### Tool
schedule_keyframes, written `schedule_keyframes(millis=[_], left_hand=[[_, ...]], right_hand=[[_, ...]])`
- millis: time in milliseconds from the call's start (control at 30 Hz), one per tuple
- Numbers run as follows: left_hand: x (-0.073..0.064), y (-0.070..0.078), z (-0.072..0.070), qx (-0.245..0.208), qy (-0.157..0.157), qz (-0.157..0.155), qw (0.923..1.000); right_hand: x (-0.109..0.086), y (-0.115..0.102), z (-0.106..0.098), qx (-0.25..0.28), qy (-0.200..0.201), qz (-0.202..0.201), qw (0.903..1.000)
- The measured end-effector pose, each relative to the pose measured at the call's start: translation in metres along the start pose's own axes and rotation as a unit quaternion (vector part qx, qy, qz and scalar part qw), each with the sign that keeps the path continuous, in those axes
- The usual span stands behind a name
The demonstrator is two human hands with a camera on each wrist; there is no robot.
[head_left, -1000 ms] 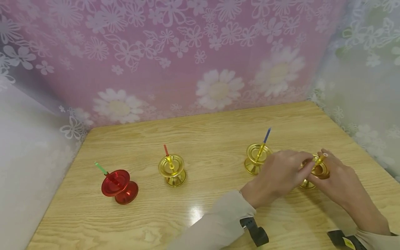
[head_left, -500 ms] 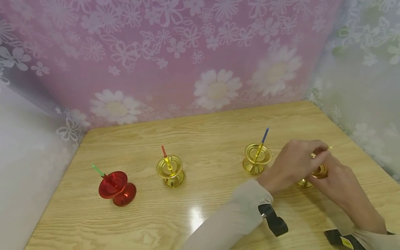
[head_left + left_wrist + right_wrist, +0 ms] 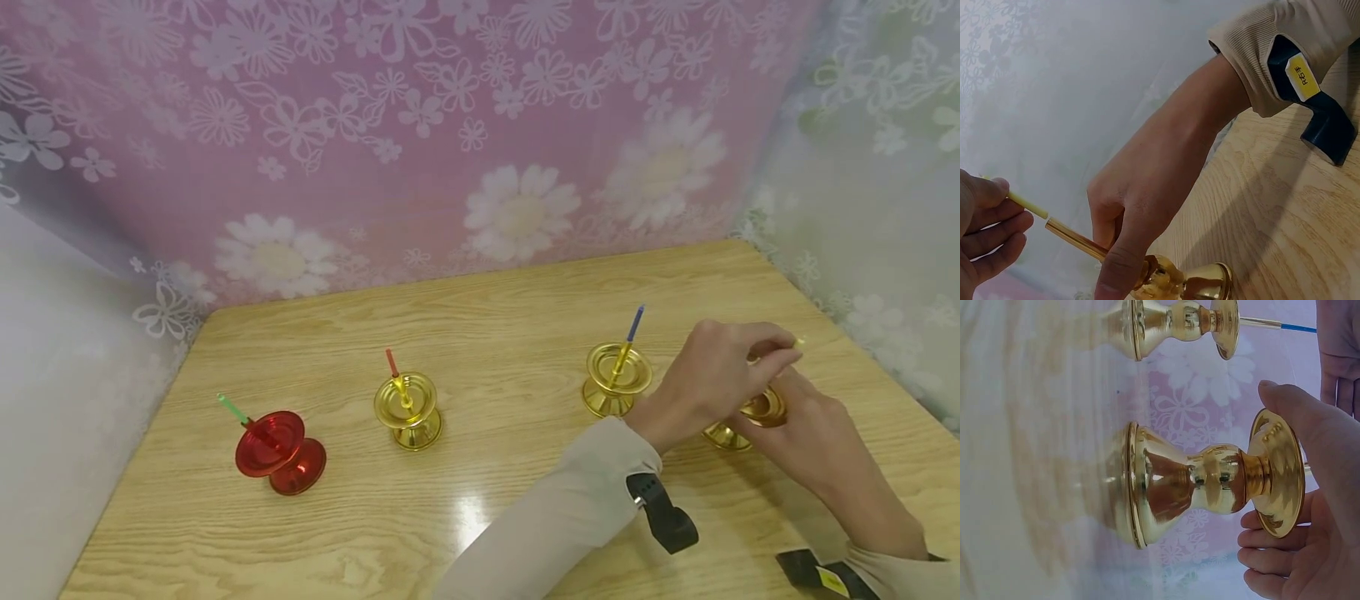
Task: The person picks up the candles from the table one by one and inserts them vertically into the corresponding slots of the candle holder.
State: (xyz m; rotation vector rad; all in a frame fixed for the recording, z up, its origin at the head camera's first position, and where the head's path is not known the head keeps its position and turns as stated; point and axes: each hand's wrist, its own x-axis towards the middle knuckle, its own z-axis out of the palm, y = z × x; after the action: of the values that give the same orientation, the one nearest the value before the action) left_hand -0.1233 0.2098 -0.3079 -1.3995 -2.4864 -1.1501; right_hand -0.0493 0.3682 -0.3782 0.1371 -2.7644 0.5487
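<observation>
My left hand [image 3: 708,371] pinches a thin yellow candle [image 3: 1030,206] between thumb and fingers. The candle's lower end is right at the mouth of a slim gold tube [image 3: 1075,239], in line with it, in the left wrist view. That tube rises from a gold candle holder [image 3: 1217,478], which my right hand [image 3: 813,429] grips around its dish. The holder's round foot [image 3: 726,437] shows below my hands in the head view, while the left hand partly hides its dish. Just left of my hands stands another gold candle holder [image 3: 609,402] bearing a blue candle [image 3: 636,323].
Further left is a gold holder [image 3: 417,429] with a red candle [image 3: 392,362]. A red holder [image 3: 300,468] with a green candle [image 3: 233,409] stands far left. The wooden table [image 3: 337,533] meets a floral backdrop [image 3: 420,200] behind and at both sides.
My left hand has moved right and up over the tube, and the yellow candle's tip has come into view beyond its fingers. The right hand keeps its grip on the holder.
</observation>
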Motion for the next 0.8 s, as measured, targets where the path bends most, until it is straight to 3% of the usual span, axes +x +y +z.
schedule_keyframes(millis=[400, 800], left_hand=[[0.0031, -0.0012, 0.003, -0.005, 0.013, 0.001, 0.9999], [0.0044, -0.0034, 0.0065, -0.031, 0.027, -0.009, 0.9991]], right_hand=[[0.0001, -0.0008, -0.0006, 0.002, 0.007, 0.006, 1.0], [0.0015, -0.0018, -0.002, 0.012, -0.013, 0.026, 0.9995]])
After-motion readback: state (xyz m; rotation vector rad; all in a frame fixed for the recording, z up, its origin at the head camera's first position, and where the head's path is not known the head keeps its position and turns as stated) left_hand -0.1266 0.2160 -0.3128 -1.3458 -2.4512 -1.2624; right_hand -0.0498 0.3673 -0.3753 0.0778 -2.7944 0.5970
